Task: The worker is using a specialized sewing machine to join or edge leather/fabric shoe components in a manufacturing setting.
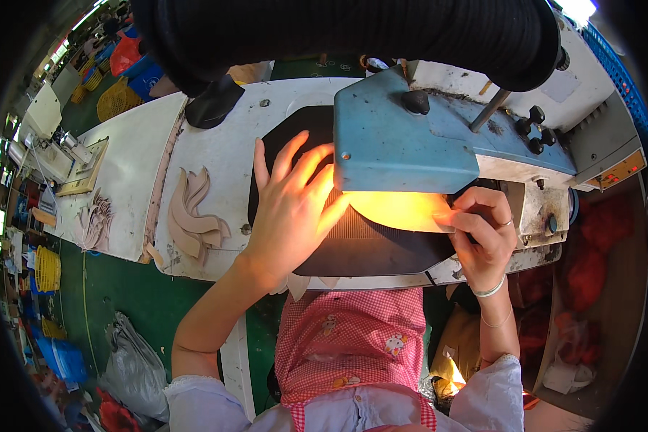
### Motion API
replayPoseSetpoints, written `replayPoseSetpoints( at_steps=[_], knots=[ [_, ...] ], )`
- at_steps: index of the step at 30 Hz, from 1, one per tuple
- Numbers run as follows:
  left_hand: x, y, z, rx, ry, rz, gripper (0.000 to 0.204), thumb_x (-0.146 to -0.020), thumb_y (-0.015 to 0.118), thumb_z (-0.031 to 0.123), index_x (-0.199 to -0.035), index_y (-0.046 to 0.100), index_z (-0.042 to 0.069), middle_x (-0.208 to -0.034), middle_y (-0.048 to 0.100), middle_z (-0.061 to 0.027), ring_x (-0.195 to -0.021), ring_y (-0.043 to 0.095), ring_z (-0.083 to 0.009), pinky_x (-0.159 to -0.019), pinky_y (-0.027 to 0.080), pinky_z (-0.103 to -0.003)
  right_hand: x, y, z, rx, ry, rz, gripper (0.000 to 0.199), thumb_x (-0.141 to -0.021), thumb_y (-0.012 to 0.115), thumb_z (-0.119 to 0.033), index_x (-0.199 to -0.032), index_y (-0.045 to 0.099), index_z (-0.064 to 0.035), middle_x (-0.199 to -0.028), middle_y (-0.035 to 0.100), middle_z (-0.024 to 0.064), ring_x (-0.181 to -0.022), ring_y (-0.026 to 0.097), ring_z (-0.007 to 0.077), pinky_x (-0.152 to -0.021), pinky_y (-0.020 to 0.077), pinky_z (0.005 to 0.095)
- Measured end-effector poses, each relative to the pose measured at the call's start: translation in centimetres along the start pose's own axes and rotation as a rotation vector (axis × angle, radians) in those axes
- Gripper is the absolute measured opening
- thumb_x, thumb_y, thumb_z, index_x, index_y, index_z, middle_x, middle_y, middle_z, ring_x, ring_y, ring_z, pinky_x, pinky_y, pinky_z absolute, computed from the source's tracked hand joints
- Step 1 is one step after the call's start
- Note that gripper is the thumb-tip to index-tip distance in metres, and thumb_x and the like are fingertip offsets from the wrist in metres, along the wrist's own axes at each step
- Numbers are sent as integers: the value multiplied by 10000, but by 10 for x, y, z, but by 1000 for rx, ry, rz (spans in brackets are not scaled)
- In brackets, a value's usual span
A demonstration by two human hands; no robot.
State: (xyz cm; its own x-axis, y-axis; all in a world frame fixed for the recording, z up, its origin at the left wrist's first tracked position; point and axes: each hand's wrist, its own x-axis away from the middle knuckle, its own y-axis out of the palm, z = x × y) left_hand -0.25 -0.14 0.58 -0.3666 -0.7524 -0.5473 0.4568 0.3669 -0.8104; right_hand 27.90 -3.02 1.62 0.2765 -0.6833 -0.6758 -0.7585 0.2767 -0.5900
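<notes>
Feeding a dark ribbed panel (371, 241) under the blue sewing machine head (403, 144), flat on the white table (216, 165).

Looking thin and floppy, probably best pinned flat; long axis running left-right. Left hand (291, 205) spreading wide on top, right hand (482, 234) pinching the lit edge. Tan cut pieces (193, 216) lying nearby.

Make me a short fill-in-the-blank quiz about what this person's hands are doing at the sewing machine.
1. The left hand lies flat with its fingers ____ on the dark mat.
2. The head of the sewing machine is painted ____.
3. A stack of curved beige pieces lies to the ____ of the left hand.
4. The right hand wears a ____ on one finger.

Missing words: spread; blue; left; ring
</notes>
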Motion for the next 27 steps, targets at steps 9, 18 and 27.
replayPoseSetpoints(
  at_steps=[9,18,27],
  knots=[
    [-7,-5,-5,37,71,-70,295,-916,774,244,-1135,718,53,-1291,638,-165,-1283,529,-381,-1218,223,-669,0,10,-1,-34,-149,-109,283,-691,799,20,-963,790,-58,-1027,737,84,-929,738,284,-783,595,370],
    [-9,-6,-7,85,111,-68,311,-906,789,272,-1137,740,70,-1248,681,-130,-1264,592,-334,-1233,232,-638,-6,27,-14,1,-250,-144,301,-666,817,-117,-967,818,-117,-992,736,31,-941,726,265,-846,593,409],
    [-12,0,-19,180,200,-70,256,-948,737,233,-1140,723,64,-1161,643,-84,-1198,624,-259,-1234,267,-640,-6,29,-17,-89,-177,-212,253,-711,799,-44,-954,810,-111,-1019,765,40,-968,734,262,-899,586,419]
  ],
)
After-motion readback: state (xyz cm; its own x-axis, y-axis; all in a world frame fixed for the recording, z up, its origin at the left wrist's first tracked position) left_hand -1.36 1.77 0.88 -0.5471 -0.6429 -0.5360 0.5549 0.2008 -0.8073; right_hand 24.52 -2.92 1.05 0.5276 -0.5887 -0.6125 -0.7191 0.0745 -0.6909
